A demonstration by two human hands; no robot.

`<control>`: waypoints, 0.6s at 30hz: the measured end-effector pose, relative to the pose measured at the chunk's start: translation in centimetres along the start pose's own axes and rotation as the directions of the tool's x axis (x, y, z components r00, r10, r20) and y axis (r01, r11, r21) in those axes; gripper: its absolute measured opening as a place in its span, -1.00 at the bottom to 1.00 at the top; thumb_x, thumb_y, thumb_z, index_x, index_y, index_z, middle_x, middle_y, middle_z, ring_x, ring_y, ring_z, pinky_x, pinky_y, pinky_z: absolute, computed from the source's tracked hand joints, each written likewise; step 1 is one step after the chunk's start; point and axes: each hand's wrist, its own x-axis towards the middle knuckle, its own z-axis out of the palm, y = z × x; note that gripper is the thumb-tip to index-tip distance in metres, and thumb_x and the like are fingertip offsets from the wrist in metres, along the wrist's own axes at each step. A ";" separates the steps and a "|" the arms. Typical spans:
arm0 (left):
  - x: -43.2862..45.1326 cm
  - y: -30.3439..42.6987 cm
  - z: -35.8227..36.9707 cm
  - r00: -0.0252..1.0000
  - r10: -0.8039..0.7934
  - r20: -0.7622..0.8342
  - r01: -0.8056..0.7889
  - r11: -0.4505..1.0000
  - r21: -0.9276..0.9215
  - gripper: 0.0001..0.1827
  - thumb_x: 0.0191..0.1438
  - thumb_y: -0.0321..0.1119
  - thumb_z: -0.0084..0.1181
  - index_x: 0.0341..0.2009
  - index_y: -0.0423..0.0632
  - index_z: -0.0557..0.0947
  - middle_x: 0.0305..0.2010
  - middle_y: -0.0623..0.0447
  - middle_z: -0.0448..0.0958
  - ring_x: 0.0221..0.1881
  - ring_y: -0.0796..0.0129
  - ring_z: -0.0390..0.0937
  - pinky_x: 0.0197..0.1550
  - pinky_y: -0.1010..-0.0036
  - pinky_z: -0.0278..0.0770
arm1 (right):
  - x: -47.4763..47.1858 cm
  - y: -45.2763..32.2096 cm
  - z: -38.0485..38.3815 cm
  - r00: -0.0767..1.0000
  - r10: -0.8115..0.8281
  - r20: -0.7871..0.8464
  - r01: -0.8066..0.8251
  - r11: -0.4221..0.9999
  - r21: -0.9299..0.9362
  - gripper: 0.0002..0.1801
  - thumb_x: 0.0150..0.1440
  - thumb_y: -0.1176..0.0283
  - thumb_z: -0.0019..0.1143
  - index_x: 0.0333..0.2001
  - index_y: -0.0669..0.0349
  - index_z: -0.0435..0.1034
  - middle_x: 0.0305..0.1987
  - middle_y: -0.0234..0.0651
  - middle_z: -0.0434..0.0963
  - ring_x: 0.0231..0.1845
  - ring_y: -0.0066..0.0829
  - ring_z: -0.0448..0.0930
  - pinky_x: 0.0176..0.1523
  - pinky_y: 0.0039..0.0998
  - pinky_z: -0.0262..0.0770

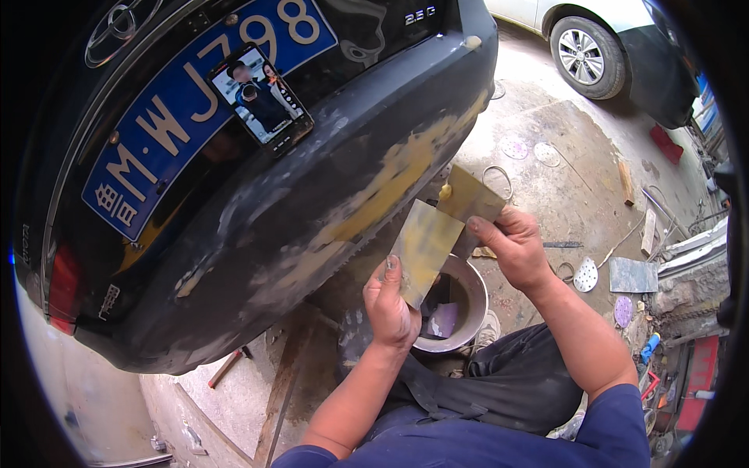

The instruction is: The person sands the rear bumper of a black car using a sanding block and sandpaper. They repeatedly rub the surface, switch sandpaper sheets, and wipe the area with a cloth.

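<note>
My left hand [393, 301] grips a thin flat filler spreader [430, 248] smeared with yellowish body filler. Pinched between thumb and fingers of my right hand [518, 248] is a second flat spreader [475, 196], with a thick yellow dab of filler [446, 192] at its far left edge. The two spreaders are close together, their edges seeming to overlap; whether they touch, I cannot tell. Just beyond them curves the black rear bumper [292, 199] of a Toyota car, carrying a long streak of yellow filler [380, 202] and dull, sanded-looking patches.
Below my hands stands a round metal basin [481, 310] holding dark liquid and a purple-and-white piece [443, 319]. A lit phone [261, 99] rests against the licence plate [146, 140]. Perforated sanding discs [586, 275], a wood block [626, 183], a red-handled tool [225, 370] and a plank [287, 380] lie around.
</note>
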 end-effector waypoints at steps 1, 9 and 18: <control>0.2 0.0 -0.1 1.000 0.002 -0.006 -0.002 1.000 0.016 -0.56 0.50 -0.08 0.10 0.15 -0.23 0.65 0.05 -0.09 0.74 -0.03 0.21 0.76 0.02 0.26 0.76 | 0.0 0.0 0.0 1.000 -0.014 0.020 0.015 0.999 -0.047 -0.71 0.44 0.52 0.20 0.19 0.35 0.58 -0.02 -0.44 0.72 -0.07 -0.69 0.62 0.01 -0.53 0.59; 1.4 0.1 -0.3 1.000 0.016 0.021 -0.016 0.999 -0.033 -0.54 0.49 -0.08 0.11 0.19 -0.24 0.63 0.06 -0.10 0.74 -0.01 0.20 0.75 0.03 0.26 0.74 | 0.3 0.9 -0.8 0.985 0.000 0.172 0.057 0.944 -0.325 -0.80 0.39 0.56 0.21 0.05 0.33 0.62 -0.16 -0.44 0.70 -0.11 -0.70 0.57 0.00 -0.49 0.55; 3.1 -1.4 -0.4 0.989 0.115 -0.090 -0.104 0.988 0.117 -0.56 0.51 -0.16 0.10 0.15 -0.32 0.67 0.06 -0.04 0.72 -0.01 0.35 0.67 0.11 0.45 0.60 | 1.8 0.1 -4.0 0.992 -0.104 0.067 0.104 0.413 -0.905 -0.71 0.21 0.61 0.24 0.03 0.26 0.64 -0.12 -0.11 0.73 -0.11 -0.01 0.74 -0.06 -0.13 0.69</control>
